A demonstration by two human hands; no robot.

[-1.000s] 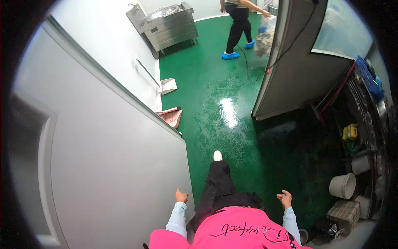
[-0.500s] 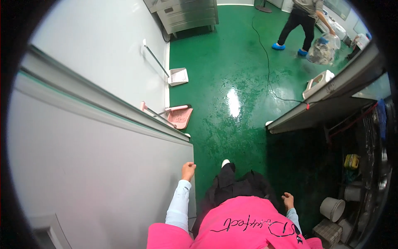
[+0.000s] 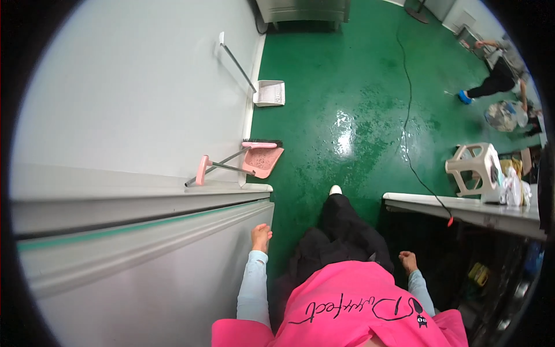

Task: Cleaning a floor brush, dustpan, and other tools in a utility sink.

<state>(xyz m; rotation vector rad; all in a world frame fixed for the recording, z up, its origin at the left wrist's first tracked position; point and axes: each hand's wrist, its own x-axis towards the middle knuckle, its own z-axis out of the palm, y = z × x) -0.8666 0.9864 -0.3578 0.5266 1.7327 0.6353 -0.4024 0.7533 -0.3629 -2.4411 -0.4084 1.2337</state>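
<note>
My left hand [image 3: 261, 237] hangs beside the edge of the grey door panel [image 3: 144, 277], its fingers loosely bent and partly apart, with nothing in them. I cannot tell whether it touches the panel. At my right side, my right hand [image 3: 408, 262] is closed with its fingers curled in, and no object shows in it. Ahead of my left hand, a pink dustpan [image 3: 264, 161] and a broom with dark bristles [image 3: 263, 141] rest by the wall. Farther along stands a white dustpan [image 3: 270, 93] with a long handle.
Wet green floor [image 3: 324, 81] stretches ahead. A dark cable [image 3: 408, 115] runs across it to the right wall end [image 3: 451, 206]. Beyond that are a white stool [image 3: 474, 165] and a person [image 3: 500, 75] in blue shoe covers with a full clear bag [image 3: 503, 115]. A steel cabinet [image 3: 303, 10] stands far ahead.
I have stepped forward, and the doorway and dustpans sit closer. My right hand's fingers have curled in. The person with the bag has moved off to the right.
</note>
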